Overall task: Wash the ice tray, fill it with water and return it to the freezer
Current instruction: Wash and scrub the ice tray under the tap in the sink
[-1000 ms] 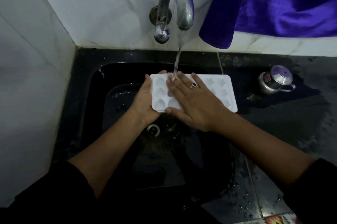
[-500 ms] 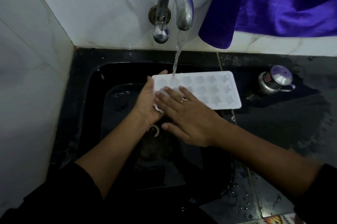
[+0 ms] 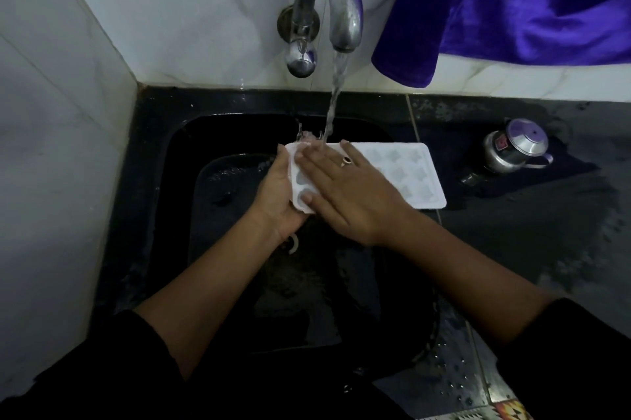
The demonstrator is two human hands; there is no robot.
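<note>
The white ice tray (image 3: 403, 177) is held level over the black sink (image 3: 164, 214), its right end reaching past the sink's right rim. The left hand (image 3: 278, 190) keeps its grip curled round the tray's left end. The right hand (image 3: 348, 194), flat and gripping nothing, has slid from the tray's near-left corner up to its far-left corner. Its fingertips are now under the stream (image 3: 336, 98) from the tap (image 3: 327, 2). This looks like rubbing the moulds, so washing is under way, with filling and the freezer still to come.
</note>
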